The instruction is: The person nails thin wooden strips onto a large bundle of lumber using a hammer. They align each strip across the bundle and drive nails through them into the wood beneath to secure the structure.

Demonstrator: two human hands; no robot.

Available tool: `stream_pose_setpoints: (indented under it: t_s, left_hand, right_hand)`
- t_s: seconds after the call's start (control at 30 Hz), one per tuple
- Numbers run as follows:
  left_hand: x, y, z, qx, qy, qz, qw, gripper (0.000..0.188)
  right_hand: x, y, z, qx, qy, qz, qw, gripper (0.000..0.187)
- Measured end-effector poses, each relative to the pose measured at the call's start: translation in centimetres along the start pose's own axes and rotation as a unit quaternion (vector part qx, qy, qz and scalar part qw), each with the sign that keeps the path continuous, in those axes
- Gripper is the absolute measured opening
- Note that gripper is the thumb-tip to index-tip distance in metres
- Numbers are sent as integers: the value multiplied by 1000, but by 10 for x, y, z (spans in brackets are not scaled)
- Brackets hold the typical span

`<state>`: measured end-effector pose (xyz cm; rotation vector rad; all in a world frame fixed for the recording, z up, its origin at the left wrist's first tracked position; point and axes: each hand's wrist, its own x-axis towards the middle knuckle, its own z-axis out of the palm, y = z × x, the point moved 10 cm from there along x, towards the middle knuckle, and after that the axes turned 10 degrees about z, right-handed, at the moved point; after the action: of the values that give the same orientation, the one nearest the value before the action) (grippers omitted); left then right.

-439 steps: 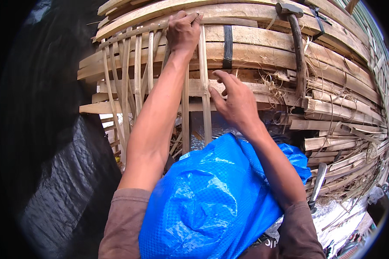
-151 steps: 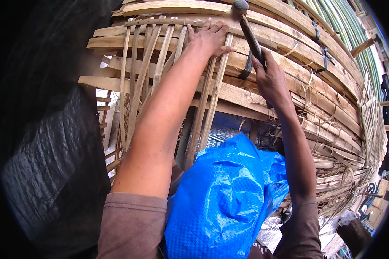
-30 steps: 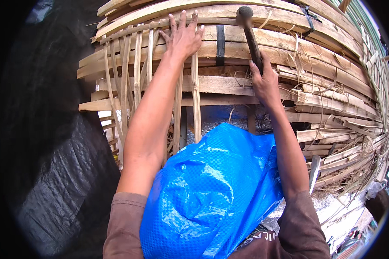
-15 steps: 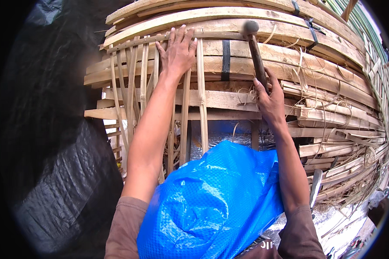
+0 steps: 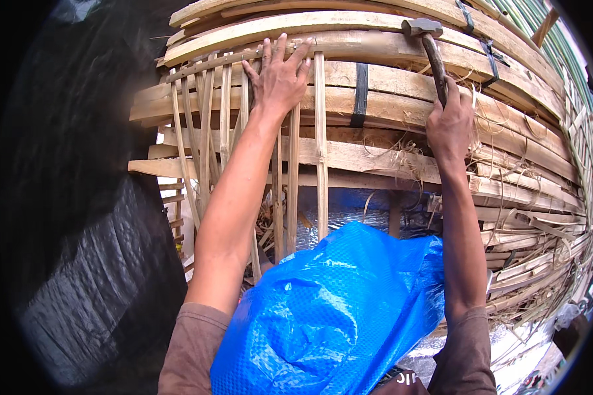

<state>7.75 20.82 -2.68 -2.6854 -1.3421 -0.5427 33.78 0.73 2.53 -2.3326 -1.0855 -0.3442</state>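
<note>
My left hand lies with its fingers spread over the top crosspiece of a frame made of thin wooden slats. Those slats run from the crosspiece down toward me, several of them side by side. In my right hand is a hammer, gripped by its wooden handle with the metal head up and away from me. The hammer head is raised in front of the stacked planks, to the right of the frame. Part of the crosspiece is covered by my left fingers.
Long pale planks are stacked ahead, bound with black straps. Loose wood shavings hang among them at right. Blue woven plastic sheeting is bunched between my arms. Dark plastic sheeting stands at the left.
My right hand has moved right and a little farther away with the hammer, whose head has turned to show its side. My left hand keeps nearly the same place on the crosspiece.
</note>
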Motion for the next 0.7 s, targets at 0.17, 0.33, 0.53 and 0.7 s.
stream_pose_setpoints:
  t_s: [0.17, 0.33, 0.53, 0.7]
  left_hand:
    - [1, 4, -3, 34, 34, 58, 997, 43]
    - [3, 3, -7, -3, 60, 89, 994, 42]
    - [2, 9, -14, -7, 54, 85, 995, 41]
    - [-1, 11, -14, -7, 28, 66, 997, 39]
  right_hand:
    - [-39, -79, -14, 66, 1, -124, 990, 35]
    - [-123, -142, 51, 113, -256, -123, 952, 50]
    - [-138, -140, 74, 131, -277, -87, 948, 62]
    - [-139, -142, 68, 177, -263, -92, 944, 61]
